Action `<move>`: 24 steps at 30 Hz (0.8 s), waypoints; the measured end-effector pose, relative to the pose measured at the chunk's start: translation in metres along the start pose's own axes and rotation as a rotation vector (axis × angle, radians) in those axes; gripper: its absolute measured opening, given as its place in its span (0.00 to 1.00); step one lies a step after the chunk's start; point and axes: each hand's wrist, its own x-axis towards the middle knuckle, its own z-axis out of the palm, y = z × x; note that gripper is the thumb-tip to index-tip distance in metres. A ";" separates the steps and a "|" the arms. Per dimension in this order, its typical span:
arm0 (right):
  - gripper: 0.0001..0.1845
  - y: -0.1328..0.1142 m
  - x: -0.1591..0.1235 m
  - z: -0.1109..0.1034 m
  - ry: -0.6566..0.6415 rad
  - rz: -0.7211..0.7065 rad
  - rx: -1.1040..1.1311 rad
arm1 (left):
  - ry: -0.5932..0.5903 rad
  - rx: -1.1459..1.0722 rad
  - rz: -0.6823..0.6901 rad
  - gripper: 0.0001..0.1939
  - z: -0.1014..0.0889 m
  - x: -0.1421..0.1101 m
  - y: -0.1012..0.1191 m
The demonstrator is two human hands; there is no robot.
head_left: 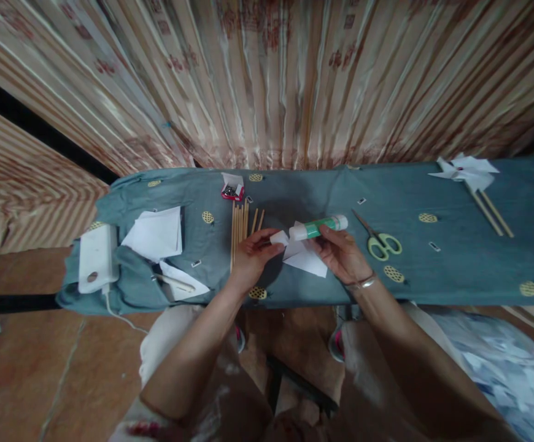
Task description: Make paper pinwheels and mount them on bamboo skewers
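Note:
My right hand [340, 252] is closed around a white and green glue stick [318, 228], held level above the blue-grey cloth of the table [455, 258]. My left hand [253, 255] pinches the glue stick's white cap [278, 237], just off the stick's left end. Under both hands lies a folded white paper piece [307, 260]. A row of wooden sticks [240, 224] lies right beside my left hand.
Yellow-green scissors [381, 242] lie right of my right hand. A stack of white paper squares [155, 233] and a white block with a cable [96, 258] sit at the left. A small red box of pins [232, 188] is at the back. Finished paper pinwheels [468, 173] lie far right.

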 end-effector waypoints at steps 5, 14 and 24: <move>0.13 -0.001 -0.003 0.006 -0.005 -0.027 -0.020 | -0.019 0.001 -0.016 0.21 0.002 -0.001 -0.001; 0.14 0.002 -0.003 0.005 0.012 -0.039 -0.113 | -0.023 -0.032 -0.018 0.22 0.002 -0.001 -0.003; 0.16 0.002 -0.004 0.004 0.039 -0.040 -0.148 | -0.010 0.046 0.038 0.20 0.001 -0.002 -0.002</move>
